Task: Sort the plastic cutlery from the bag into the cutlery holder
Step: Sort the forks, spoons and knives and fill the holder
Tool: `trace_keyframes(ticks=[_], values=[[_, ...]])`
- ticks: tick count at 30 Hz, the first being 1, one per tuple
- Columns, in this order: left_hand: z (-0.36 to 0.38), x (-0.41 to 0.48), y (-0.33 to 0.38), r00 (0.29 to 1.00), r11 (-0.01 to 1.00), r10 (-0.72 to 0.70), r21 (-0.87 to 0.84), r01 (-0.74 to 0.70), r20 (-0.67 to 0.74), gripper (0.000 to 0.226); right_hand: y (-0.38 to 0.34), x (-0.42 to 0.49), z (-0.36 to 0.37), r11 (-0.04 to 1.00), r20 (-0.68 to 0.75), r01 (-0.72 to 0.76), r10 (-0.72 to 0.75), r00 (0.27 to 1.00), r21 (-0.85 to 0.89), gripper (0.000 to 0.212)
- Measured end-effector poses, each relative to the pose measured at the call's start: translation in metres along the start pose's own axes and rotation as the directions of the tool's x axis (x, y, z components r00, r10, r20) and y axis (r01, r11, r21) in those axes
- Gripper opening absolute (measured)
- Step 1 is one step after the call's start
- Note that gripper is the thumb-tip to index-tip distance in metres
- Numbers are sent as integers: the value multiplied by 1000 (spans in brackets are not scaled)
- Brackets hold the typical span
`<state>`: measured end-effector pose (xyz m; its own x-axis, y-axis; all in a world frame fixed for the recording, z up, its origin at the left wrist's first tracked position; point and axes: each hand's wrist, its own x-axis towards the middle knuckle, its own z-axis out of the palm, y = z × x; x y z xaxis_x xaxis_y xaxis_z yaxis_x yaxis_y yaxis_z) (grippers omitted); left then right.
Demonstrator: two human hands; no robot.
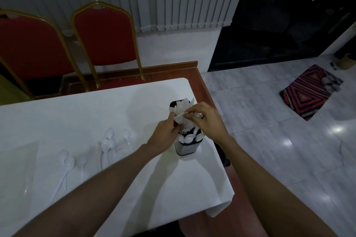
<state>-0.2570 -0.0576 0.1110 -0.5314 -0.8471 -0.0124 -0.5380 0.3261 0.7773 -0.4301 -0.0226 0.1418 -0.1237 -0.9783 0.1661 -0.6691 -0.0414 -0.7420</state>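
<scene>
Left hand [165,135] and right hand [204,119] — both pinched on white paper [181,114] — over cutlery holder [185,149]

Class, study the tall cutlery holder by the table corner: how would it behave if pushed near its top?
The cutlery holder looks tall and narrow-based, so it probably tips rather than slides. Its shiny lower body suggests metal, likely stiff. The left hand and right hand pinch white pieces at its top, perhaps steadying it.

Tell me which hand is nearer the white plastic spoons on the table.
Left. The left hand is just right of the spoons; the right hand is farther right, above the metal cutlery holder.
</scene>
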Motion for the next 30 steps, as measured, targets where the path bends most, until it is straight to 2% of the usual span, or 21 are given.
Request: trace_keyframes(ticks=[2, 4, 6, 9, 12, 14, 17, 21, 26, 30], values=[[1, -3, -3, 999, 999, 38, -21, -38, -25, 18, 4, -1, 0, 994, 7, 32, -31, 999, -108, 15], [3, -5, -6, 993, 998, 60, 16, -59, -101, 18, 6, -3, 2, 970, 31, 80, -75, 997, -230, 18], [6, -4, -4, 991, 997, 61, 55, -55, -118, 19, 5, -5, 4, 946, 83, 126, -106, 991, -299, 22], [10, -2, -2, 995, 996, 31, 92, -23, -91, 14, 1, -8, 3, 964, 111, 118, -93, 989, -237, 25], [9, -3, -5, 990, 998, -41, 33, 46, -138, 13, 3, -15, -1, 993, -11, 39, -40, 999, -108, 23], [7, -7, -5, 989, 1000, -27, -4, 26, -146, 17, 8, -20, -1, 989, -39, 54, -60, 997, -135, 17], [7, -10, -2, 989, 1000, 22, -9, -24, -148, 14, 12, -27, 4, 974, 16, 74, -72, 997, -215, 21], [9, -4, -5, 996, 998, 16, 56, -11, -87, 16, 2, -26, 7, 976, -88, 46, -66, 994, -212, 26], [9, -2, -6, 998, 990, 4, 143, 4, -56, 19, -12, -10, 10, 957, -8, 127, -134, 991, -260, 32], [7, -5, -11, 999, 981, 34, 193, -26, -40, 20, -18, -1, 14, 957, -9, 126, -132, 991, -262, 28]])
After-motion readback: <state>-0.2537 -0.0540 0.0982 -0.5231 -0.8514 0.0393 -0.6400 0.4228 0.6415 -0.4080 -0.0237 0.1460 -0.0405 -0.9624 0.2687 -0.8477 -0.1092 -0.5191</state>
